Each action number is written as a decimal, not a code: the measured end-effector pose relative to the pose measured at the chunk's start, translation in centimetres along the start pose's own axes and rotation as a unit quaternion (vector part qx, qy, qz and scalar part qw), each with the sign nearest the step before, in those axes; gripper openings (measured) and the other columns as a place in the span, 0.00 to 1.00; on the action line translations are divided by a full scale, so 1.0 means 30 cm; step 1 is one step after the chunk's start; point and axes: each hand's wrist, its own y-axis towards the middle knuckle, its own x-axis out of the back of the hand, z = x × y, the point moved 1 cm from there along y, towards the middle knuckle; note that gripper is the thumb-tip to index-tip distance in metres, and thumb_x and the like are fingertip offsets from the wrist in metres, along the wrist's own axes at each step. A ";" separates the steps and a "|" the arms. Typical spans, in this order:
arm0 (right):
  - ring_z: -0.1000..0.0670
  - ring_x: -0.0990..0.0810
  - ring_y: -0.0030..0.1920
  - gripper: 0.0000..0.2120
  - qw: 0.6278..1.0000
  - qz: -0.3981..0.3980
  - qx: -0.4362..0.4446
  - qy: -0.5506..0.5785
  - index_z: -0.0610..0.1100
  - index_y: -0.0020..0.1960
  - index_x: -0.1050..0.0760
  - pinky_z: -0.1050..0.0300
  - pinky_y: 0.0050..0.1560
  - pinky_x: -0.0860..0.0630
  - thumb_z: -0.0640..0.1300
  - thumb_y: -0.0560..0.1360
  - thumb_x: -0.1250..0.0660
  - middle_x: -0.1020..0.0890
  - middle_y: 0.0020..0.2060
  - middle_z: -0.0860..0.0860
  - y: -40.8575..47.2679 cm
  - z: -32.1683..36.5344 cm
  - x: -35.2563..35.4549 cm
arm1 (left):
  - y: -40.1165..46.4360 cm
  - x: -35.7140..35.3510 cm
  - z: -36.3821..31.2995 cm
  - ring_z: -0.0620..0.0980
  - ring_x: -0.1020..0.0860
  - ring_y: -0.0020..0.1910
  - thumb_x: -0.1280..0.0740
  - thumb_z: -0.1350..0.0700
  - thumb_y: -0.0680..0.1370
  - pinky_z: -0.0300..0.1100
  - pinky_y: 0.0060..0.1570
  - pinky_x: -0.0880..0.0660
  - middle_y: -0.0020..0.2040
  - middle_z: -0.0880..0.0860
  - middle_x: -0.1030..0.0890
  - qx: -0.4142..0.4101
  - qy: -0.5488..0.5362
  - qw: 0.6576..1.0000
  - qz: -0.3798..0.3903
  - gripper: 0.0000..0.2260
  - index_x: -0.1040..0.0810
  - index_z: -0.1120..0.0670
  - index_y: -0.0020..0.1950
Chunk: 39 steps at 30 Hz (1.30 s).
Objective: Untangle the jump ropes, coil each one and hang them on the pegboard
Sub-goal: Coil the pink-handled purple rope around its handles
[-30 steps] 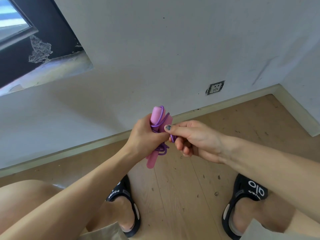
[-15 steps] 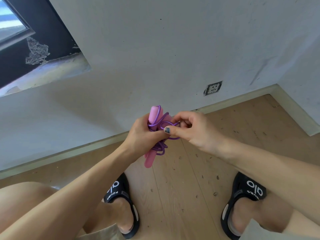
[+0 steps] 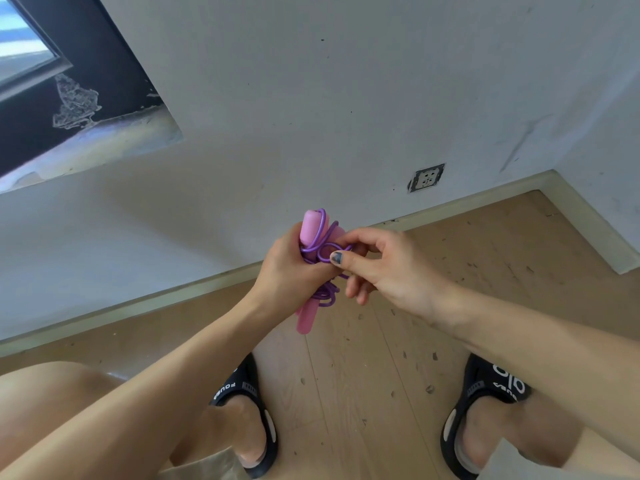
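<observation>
I am seeing the left hand (image 3: 287,268) still gripping 2 pink plastic handles (image 3: 309,230); the right hand (image 3: 384,268), now higher, is pinching the purple rubber cord (image 3: 323,251).

Jump rope (image 3: 317,258) between both hands, left hand (image 3: 289,271) gripping, right hand (image 3: 384,268) pinching; slippers (image 3: 249,410) on floor (image 3: 363,375) below; socket (image 3: 426,177) far right on wall (image 3: 346,98).

One jump rope (image 3: 320,251); two hands (image 3: 291,268); two slippers (image 3: 249,410)
</observation>
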 end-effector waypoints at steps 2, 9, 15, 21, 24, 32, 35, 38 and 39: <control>0.46 0.18 0.32 0.04 0.997 0.003 -0.018 0.075 0.37 0.52 0.21 0.56 0.34 0.19 0.35 0.78 0.33 0.24 0.36 0.42 -0.001 -0.005 -0.004 | -0.002 -0.001 0.003 0.47 0.18 0.38 0.24 0.55 0.71 0.46 0.40 0.19 0.40 0.50 0.17 -0.014 0.028 0.999 -0.009 0.11 0.22 0.51 0.50; 0.49 0.17 0.34 0.06 0.983 0.006 -0.067 0.168 0.36 0.53 0.19 0.61 0.36 0.20 0.36 0.79 0.34 0.19 0.40 0.41 -0.003 0.001 -0.003 | -0.010 -0.001 -0.004 0.50 0.18 0.41 0.25 0.55 0.73 0.45 0.39 0.19 0.43 0.50 0.17 -0.041 0.052 0.998 0.003 0.13 0.22 0.51 0.54; 0.50 0.16 0.36 0.08 0.965 -0.010 -0.088 0.248 0.33 0.55 0.20 0.62 0.39 0.19 0.35 0.79 0.34 0.17 0.39 0.43 0.006 0.011 0.001 | -0.009 -0.005 -0.010 0.49 0.16 0.37 0.26 0.57 0.74 0.50 0.38 0.18 0.42 0.51 0.18 -0.065 0.069 0.995 0.009 0.13 0.24 0.51 0.55; 0.48 0.16 0.39 0.09 0.944 -0.014 -0.113 0.310 0.30 0.56 0.21 0.61 0.43 0.18 0.33 0.80 0.36 0.16 0.42 0.40 0.000 0.016 -0.005 | -0.011 -0.012 -0.022 0.51 0.18 0.33 0.28 0.63 0.73 0.50 0.32 0.19 0.41 0.54 0.19 -0.089 0.102 0.991 -0.013 0.14 0.25 0.53 0.54; 0.45 0.16 0.42 0.10 0.935 -0.017 -0.118 0.335 0.28 0.54 0.22 0.56 0.49 0.17 0.33 0.81 0.40 0.16 0.40 0.40 0.004 0.031 -0.011 | -0.005 -0.018 -0.018 0.50 0.19 0.31 0.28 0.59 0.73 0.48 0.30 0.20 0.43 0.53 0.20 -0.096 0.126 0.987 -0.027 0.13 0.27 0.53 0.54; 0.46 0.16 0.43 0.16 0.938 -0.011 -0.119 0.325 0.27 0.56 0.22 0.54 0.54 0.18 0.42 0.78 0.31 0.17 0.38 0.42 0.002 0.055 -0.023 | 0.001 -0.015 -0.012 0.51 0.20 0.34 0.34 0.43 0.70 0.54 0.32 0.21 0.40 0.50 0.22 -0.125 0.186 0.973 -0.056 0.19 0.31 0.53 0.54; 0.46 0.16 0.44 0.13 0.938 -0.014 -0.113 0.327 0.29 0.55 0.22 0.56 0.52 0.18 0.40 0.79 0.32 0.16 0.39 0.43 0.000 0.055 -0.027 | 0.001 -0.020 -0.012 0.48 0.20 0.34 0.28 0.52 0.75 0.52 0.33 0.21 0.41 0.47 0.22 -0.127 0.172 0.975 -0.066 0.13 0.31 0.49 0.53; 0.45 0.16 0.44 0.10 0.938 -0.018 -0.110 0.328 0.31 0.54 0.21 0.56 0.51 0.17 0.39 0.79 0.32 0.16 0.40 0.42 0.001 0.053 -0.029 | 0.000 -0.016 -0.009 0.50 0.20 0.34 0.28 0.54 0.74 0.52 0.32 0.22 0.39 0.49 0.22 -0.150 0.197 0.966 -0.071 0.14 0.31 0.50 0.53; 0.46 0.16 0.44 0.10 0.939 -0.018 -0.109 0.325 0.32 0.53 0.21 0.56 0.51 0.18 0.39 0.79 0.32 0.16 0.41 0.42 0.000 0.052 -0.030 | 0.001 -0.015 -0.008 0.51 0.21 0.34 0.28 0.54 0.74 0.53 0.31 0.22 0.39 0.50 0.22 -0.152 0.207 0.964 -0.073 0.14 0.32 0.52 0.52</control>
